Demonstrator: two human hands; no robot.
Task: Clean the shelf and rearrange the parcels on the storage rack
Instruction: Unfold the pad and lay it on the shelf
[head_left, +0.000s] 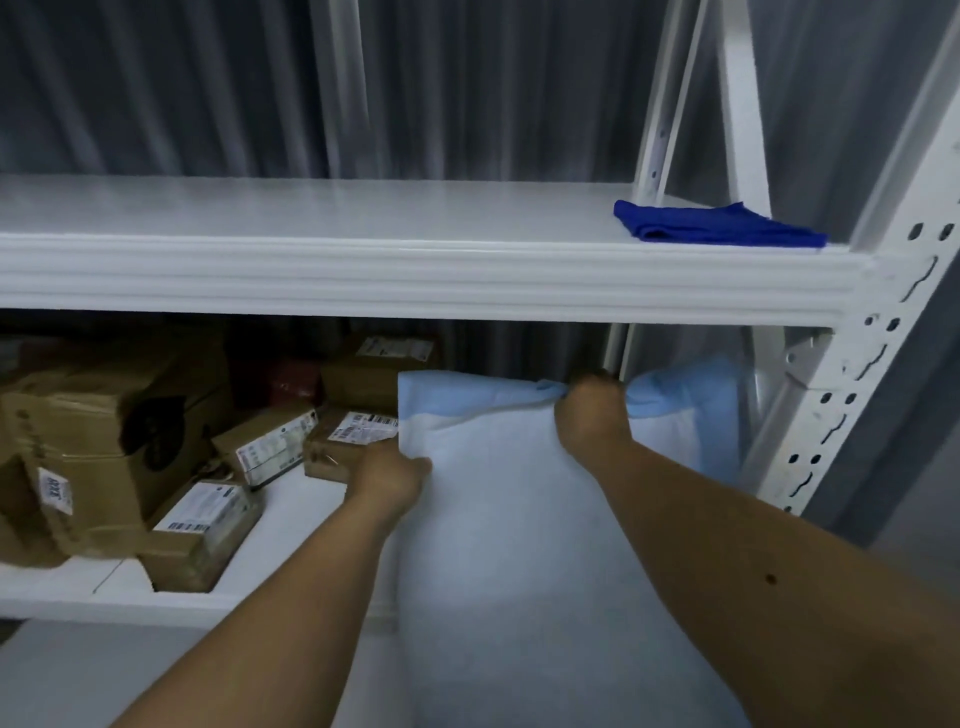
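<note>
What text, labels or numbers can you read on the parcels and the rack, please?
None can be read with confidence.
White tag on the large cardboard box: big digits, too blurred.
Shipping labels on the small boxes: barcodes and print, too small.
Pale blue bag, blue cloth, rack upright: no text visible.

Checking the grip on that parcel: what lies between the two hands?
In the head view, only the pale blue parcel spans between the left hand and right hand; both grip its top.
</note>
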